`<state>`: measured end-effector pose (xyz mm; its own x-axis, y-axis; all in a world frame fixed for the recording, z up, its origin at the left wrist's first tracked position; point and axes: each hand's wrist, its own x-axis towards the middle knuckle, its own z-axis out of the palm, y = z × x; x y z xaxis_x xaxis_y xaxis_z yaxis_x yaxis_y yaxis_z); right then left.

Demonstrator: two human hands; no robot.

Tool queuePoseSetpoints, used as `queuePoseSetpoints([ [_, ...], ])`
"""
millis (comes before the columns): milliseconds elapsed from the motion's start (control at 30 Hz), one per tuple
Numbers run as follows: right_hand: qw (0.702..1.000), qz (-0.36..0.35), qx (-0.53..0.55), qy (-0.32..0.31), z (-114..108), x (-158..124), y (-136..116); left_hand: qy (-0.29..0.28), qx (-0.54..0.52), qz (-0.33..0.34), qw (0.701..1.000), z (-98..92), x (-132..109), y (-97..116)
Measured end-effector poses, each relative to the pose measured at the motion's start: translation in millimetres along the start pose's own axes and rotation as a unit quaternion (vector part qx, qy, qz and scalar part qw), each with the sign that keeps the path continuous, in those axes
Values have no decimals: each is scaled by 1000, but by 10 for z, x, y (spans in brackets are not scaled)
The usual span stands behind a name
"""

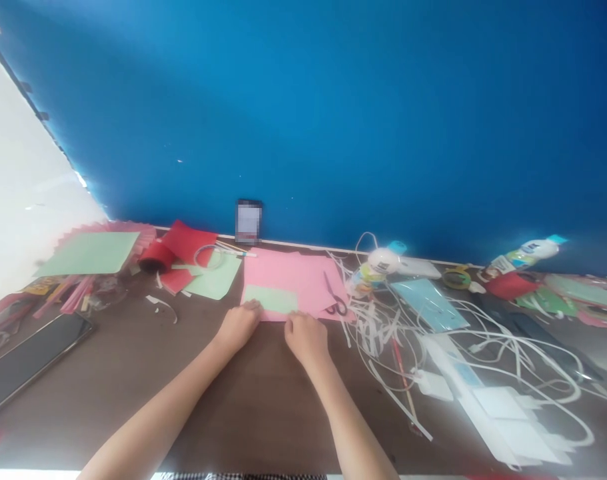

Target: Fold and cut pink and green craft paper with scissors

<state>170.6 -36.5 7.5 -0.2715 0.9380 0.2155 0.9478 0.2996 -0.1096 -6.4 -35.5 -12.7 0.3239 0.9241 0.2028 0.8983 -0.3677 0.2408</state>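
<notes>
A light green paper strip point(272, 299) lies on sheets of pink paper point(293, 267) in the middle of the table. At its lower left corner, my left hand point(239, 325) has its fingers curled down on the paper. The lower right corner is under my right hand point(307, 337), its fingers bent and closed at the edge. My fingertips partly hide both corners. Dark-handled scissors point(337, 303) rest on the pink paper, to the right of the strip.
A power strip point(463, 387) with tangled white cables and paper strips covers the right side, near glue bottles point(380, 260). Red paper point(188, 241), green paper point(216, 277) and a phone point(33, 357) lie to the left. A small screen point(248, 222) leans on the blue wall.
</notes>
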Motion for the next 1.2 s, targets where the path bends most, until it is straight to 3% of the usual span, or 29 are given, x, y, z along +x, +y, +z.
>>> queuePoseSetpoints([
  [167,998,-4,17,60,-39,15,-9,1,63,96,993,-44,-8,-95],
  [267,985,-7,125,120,-58,35,-26,39,68,110,991,-24,-4,-145],
  [333,962,26,251,107,-60,48,-33,99,52,113,987,-4,-4,-155],
  [400,909,75,407,50,-47,67,-42,167,28,121,978,10,-8,-139],
  [500,780,155,606,-18,2,111,-64,218,-25,151,964,25,-21,-87],
  [600,662,212,719,6,66,156,-85,222,-110,157,956,48,-39,-18],
  [700,606,232,759,58,102,177,-96,301,-231,35,925,69,-48,79],
  [767,592,245,762,92,104,176,-108,345,-351,-84,866,70,-37,154],
  [800,588,248,763,102,101,172,-119,334,-425,-130,831,66,-26,187],
  [900,588,234,769,89,106,150,-175,203,-614,-191,738,51,23,235],
  [967,599,219,768,62,130,135,-217,151,-649,-215,714,53,48,218],
  [1100,624,203,754,33,203,131,-236,124,-660,-252,696,85,58,136],
  [1200,623,220,749,55,223,149,-186,115,-707,-263,646,87,60,105],
])
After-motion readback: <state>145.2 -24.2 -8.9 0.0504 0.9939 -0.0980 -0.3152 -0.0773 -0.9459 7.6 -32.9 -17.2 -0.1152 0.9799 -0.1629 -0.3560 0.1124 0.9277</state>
